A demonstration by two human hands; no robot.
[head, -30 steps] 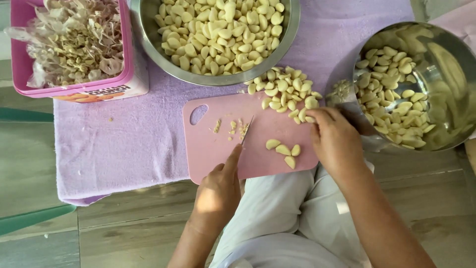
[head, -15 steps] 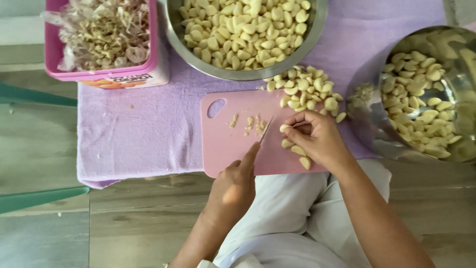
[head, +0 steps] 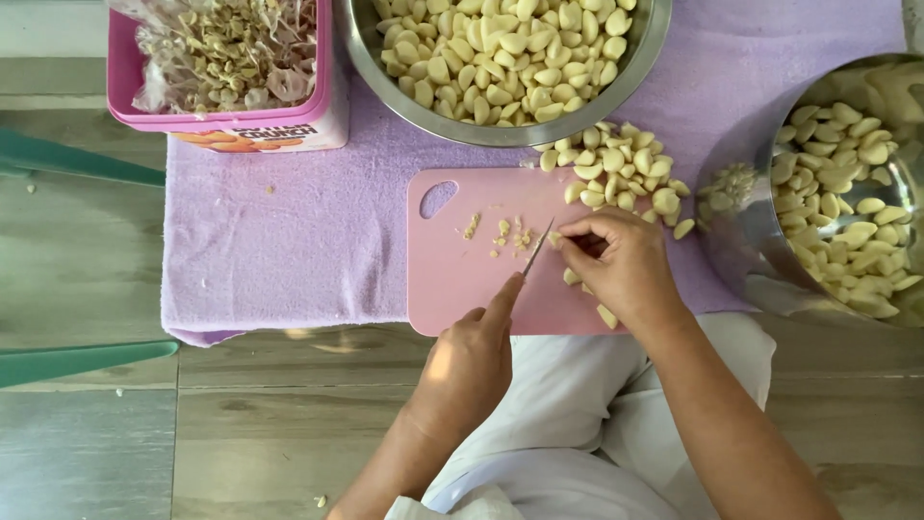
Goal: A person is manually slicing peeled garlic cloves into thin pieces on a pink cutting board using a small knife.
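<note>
So, closest to the camera are the person's knees in pale trousers, seated on a wood-look floor; both forearms reach forward from there. Left hand (head: 469, 366) is clenched around a small knife (head: 537, 249), forefinger laid along the back of the blade, probably for control on such a tiny cut; the tip angles up toward the other hand. Right hand (head: 621, 262) is curled over, its fingertips pinching a single garlic clove (head: 555, 238) right at the blade's end, holding it steady on the pink cutting board (head: 452, 279); a couple more peeled cloves poke out from under that palm.

Just left of the blade sits a little scatter of trimmed bits (head: 502, 234), kept apart from the good stuff I'd guess; the board lies on a lilac towel (head: 260, 241), which likely keeps it from sliding.

At the board's far right corner is a loose pile of cloves (head: 626, 169), within easy reach of the pinching hand; to the right a steel bowl (head: 746, 246) holds more cloves. Further back a bigger steel bowl (head: 630, 58) is heaped with peeled cloves; far left, a pink tub (head: 125, 91) has a clear bag of skins and scraps.
</note>
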